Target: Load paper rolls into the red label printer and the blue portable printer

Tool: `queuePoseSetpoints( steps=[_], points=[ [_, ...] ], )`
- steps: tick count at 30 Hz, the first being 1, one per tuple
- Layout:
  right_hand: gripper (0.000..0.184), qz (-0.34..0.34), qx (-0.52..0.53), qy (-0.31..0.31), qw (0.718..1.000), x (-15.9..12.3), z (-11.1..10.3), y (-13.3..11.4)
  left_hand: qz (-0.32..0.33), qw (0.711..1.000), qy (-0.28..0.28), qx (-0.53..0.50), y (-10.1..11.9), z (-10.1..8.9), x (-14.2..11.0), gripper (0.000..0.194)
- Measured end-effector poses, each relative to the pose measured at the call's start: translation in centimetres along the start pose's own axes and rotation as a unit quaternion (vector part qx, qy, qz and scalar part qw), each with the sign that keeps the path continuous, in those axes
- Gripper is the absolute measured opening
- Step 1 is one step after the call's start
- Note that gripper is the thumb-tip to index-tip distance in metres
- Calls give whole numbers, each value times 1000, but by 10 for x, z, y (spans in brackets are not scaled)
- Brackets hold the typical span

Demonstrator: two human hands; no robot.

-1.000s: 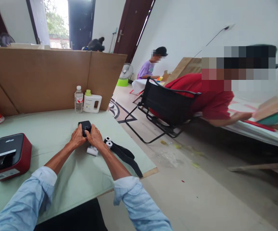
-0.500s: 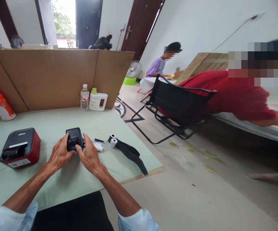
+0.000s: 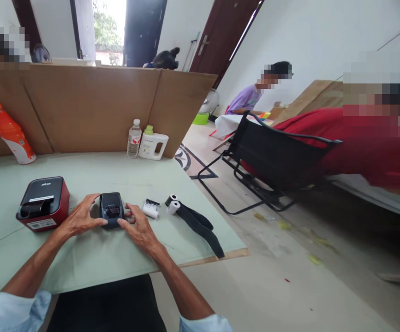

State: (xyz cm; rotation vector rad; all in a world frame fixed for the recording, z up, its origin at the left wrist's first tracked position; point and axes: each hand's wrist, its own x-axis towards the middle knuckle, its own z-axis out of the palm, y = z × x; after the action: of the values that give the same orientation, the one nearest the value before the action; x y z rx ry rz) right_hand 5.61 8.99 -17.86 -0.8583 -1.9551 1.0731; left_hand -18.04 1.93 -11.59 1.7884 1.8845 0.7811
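Observation:
A small dark box-shaped device point(image 3: 111, 203), which looks like a portable receipt printer, sits on the table between my hands. My left hand point(image 3: 81, 216) is at its left side, fingers spread, the thumb tip at the lower left corner. On the other side, my right hand point(image 3: 138, 227) has its fingers apart, with the thumb close to the lower right corner. Neither hand wraps round the device; whether the thumbs touch it is hard to tell. Just right of my right hand lies a small white roll in printed wrapping point(image 3: 151, 209).
Left stands a red and black label printer point(image 3: 44, 203). Paper rolls point(image 3: 173, 207) and a black strap point(image 3: 200, 228) lie right. An orange bottle point(image 3: 11, 133), water bottle point(image 3: 134, 138) and white jug point(image 3: 153, 145) stand against a cardboard screen point(image 3: 99, 108). A person in red sits beyond.
Both hands have loosened from the device and spread apart; it now rests between them. My head view has turned slightly left.

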Motion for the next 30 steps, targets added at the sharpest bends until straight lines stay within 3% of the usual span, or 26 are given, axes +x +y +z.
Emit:
queuePoseSetpoints(
  steps=[5,11,17,24,27,30],
  points=[
    [52,-51,-2,-33,998,12,-6,1,57,997,-38,-27,-10,-2,13,88],
    [54,-76,-5,-13,997,22,-3,5,79,994,-49,-49,-13,3,12,89],
    [36,-131,-37,9,991,34,2,7,99,994,-33,-20,-16,10,11,98],
    [52,-148,-70,-64,985,40,-17,6,111,993,-38,-30,-18,15,9,110],
    [33,-152,-74,-74,983,46,-21,1,108,993,-37,-29,-15,14,9,96],
    [19,-160,-54,-61,984,50,-20,-1,117,993,-21,-19,-9,15,13,67]
  ],
)
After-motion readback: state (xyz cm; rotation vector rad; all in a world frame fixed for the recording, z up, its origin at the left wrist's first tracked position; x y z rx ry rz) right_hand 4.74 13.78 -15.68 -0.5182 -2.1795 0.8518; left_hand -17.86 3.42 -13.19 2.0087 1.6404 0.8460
